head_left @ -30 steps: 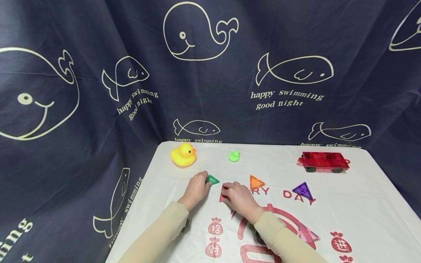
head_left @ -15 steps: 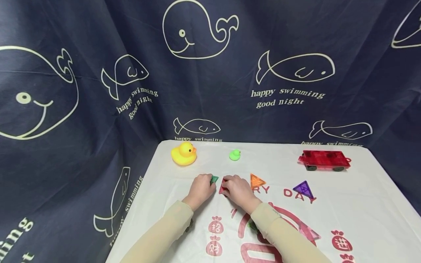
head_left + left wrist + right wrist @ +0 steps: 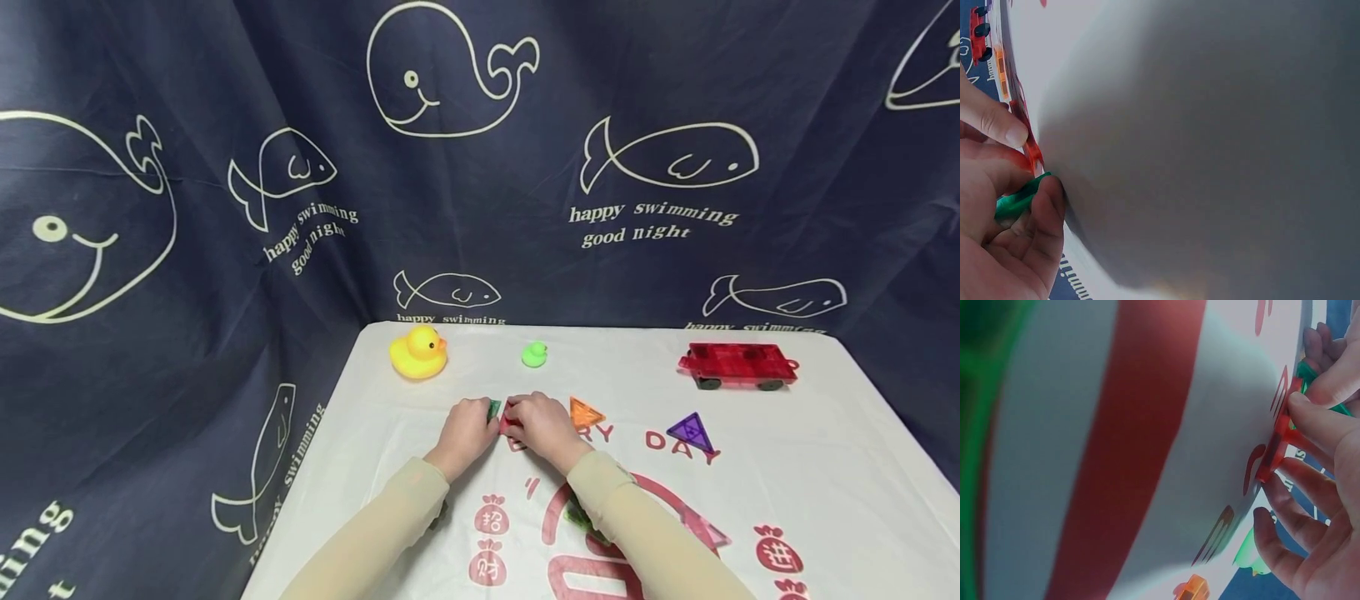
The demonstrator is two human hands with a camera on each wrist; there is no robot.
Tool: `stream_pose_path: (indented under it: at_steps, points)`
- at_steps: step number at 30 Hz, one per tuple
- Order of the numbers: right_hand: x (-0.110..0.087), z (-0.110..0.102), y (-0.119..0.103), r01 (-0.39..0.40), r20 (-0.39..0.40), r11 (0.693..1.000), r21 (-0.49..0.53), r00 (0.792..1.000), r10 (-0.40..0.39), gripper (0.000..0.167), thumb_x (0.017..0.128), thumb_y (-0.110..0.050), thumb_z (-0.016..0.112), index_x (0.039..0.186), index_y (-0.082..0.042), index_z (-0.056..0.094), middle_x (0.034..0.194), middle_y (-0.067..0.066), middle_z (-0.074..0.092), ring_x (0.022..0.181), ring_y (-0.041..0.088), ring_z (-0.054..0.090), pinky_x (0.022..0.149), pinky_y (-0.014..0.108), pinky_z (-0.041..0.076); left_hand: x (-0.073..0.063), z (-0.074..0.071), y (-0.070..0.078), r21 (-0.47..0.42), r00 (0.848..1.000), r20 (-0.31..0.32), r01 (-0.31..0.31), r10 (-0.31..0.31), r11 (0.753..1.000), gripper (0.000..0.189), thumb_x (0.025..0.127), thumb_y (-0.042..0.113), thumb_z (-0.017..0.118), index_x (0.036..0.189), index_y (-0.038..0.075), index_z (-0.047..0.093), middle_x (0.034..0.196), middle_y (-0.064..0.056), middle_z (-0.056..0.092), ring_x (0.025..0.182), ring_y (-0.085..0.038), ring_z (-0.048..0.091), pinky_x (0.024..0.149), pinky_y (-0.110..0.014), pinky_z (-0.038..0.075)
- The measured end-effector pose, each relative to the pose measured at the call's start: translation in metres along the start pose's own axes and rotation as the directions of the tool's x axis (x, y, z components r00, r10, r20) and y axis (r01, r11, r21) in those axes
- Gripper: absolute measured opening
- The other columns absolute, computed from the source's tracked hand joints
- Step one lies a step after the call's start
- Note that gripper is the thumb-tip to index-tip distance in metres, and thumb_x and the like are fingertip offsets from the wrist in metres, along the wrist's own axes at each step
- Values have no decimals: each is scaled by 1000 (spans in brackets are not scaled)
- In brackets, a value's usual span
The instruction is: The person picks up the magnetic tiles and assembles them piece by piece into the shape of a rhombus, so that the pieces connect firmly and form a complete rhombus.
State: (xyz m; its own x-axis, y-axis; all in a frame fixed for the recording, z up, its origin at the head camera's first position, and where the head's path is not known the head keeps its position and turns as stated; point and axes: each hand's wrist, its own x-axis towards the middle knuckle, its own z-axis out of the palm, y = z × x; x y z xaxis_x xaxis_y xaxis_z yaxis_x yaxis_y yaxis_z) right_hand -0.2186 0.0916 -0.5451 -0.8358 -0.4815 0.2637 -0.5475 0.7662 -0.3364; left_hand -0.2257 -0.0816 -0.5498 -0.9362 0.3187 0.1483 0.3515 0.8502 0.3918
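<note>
A green translucent plastic tile point(image 3: 1017, 203) is pinched between the thumb and curled fingers of the person's left hand point(image 3: 465, 435), toward the far middle of the table. A red translucent plastic tile point(image 3: 1274, 453) sits end to end with it, clamped between the thumb and fingers of the right hand point(image 3: 545, 427); that hand's remaining fingers are spread apart. The hands nearly meet, and the tiles' near ends are close together, though whether they touch cannot be told. Both tiles are partly covered by fingers.

Just right of the right hand, an orange triangular tile with an open frame point(image 3: 584, 413) lies over red printed lettering, and farther right lies a purple triangular tile point(image 3: 693, 432). Nearer the person, a darker green tile point(image 3: 587, 523) shows partly from under the right cream sleeve point(image 3: 645, 533), and a pale pink translucent tile point(image 3: 703, 527) lies to the right of that sleeve. A dark object half hidden by the left cream sleeve point(image 3: 375, 533) is too covered to identify.

Along the far edge of the white cloth with red print point(image 3: 637, 358) stand a yellow toy duck point(image 3: 417, 355) at left, a small light-green toy duck point(image 3: 535, 355) near the middle, and a red translucent flatbed toy car with black wheels point(image 3: 739, 365) at right. A navy curtain with white whale and fish outlines point(image 3: 510, 208) hangs behind.
</note>
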Motion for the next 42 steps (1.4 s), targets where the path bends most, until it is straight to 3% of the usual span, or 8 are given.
stream_pose_path:
  at_steps: [10, 15, 19, 27, 33, 42]
  points:
    - [6, -3, 4, -8, 22, 1000, -6, 1000, 9, 20, 84, -21, 88, 71, -22, 72, 102, 1, 76, 72, 23, 61, 59, 41, 50, 8, 7, 2, 18, 998, -41, -40, 41, 999, 20, 88, 11, 75, 75, 9, 59, 66, -3, 56, 59, -20, 51, 54, -36, 42]
    - [8, -5, 5, -24, 27, 1000, -12, 999, 25, 19, 83, -26, 89, 70, -24, 75, 83, -6, 74, 66, 17, 58, 58, 39, 49, 9, 9, 4, 18, 998, -50, -40, 41, 999, 20, 87, 11, 75, 75, 9, 58, 65, -4, 56, 58, -20, 50, 52, -36, 41]
    - [8, -4, 6, -44, 21, 999, 2, 999, 44, 20, 81, -27, 90, 69, -26, 74, 77, -9, 72, 64, 13, 57, 58, 36, 49, 7, 8, 5, 23, 999, -43, -26, 27, 999, 18, 89, 12, 75, 80, 7, 61, 70, -6, 61, 60, -22, 55, 54, -38, 44]
    - [6, -4, 7, -66, 32, 998, -5, 997, 66, 26, 82, -28, 90, 65, -26, 71, 84, -6, 76, 62, 14, 55, 56, 37, 47, -2, 7, 2, 141, 993, -75, -81, 92, 987, 25, 87, 22, 82, 101, 3, 74, 99, -8, 65, 91, -27, 62, 74, -43, 56]
    - [7, -5, 6, -90, 57, 996, -14, 994, 91, 21, 83, -30, 90, 69, -27, 75, 83, -6, 76, 63, 14, 55, 58, 37, 47, -7, 6, 1, 141, 995, -54, -76, 85, 987, 29, 90, 23, 81, 107, 1, 76, 118, -14, 67, 111, -32, 63, 87, -50, 57]
    - [7, -5, 7, -107, 70, 994, -4, 992, 107, 10, 84, -31, 89, 81, -24, 83, 93, -4, 78, 71, 16, 63, 64, 39, 53, -9, 5, 5, 120, 996, -33, -76, 80, 990, 21, 91, 17, 80, 102, 0, 74, 122, -19, 69, 116, -34, 65, 95, -48, 55]
